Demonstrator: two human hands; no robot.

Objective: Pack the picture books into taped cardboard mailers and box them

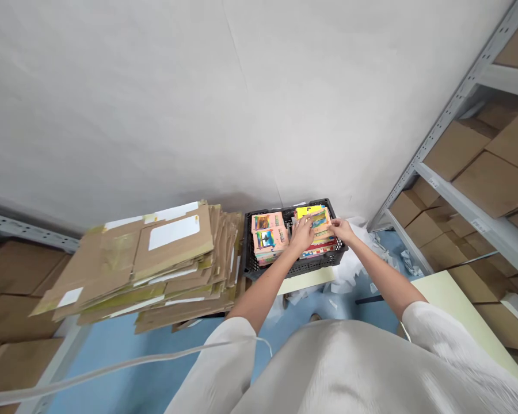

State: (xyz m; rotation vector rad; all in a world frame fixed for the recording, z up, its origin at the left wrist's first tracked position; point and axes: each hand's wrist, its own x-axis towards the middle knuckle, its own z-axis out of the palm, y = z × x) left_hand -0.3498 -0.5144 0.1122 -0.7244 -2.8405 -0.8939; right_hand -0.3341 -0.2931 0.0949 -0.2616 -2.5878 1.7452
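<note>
Inside the black perforated plastic crate, our left hand lies with loosely bent fingers at the left edge of a peach booklet with a colourful picture cover, atop the right-hand stack. Our right hand has its fingers nearly together at the booklet's right edge; we cannot tell whether either grips. Pale-pink booklets fill the crate's left half; flattened brown cardboard boxes are piled farther left.

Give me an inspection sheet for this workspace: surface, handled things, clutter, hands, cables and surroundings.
Surface: pale yellow surface, partly showing by the black crate.
Handled things: colorful booklets, two groups inside the crate.
Clutter: flattened cardboard stacked unevenly left of the crate; white scraps on the right.
Hands: left hand on the right-hand group; right hand at its right edge.
Cables: white cord, lower left; ends unclear.
Surroundings: pale wall, blue floor, shelving with cardboard boxes.
</note>
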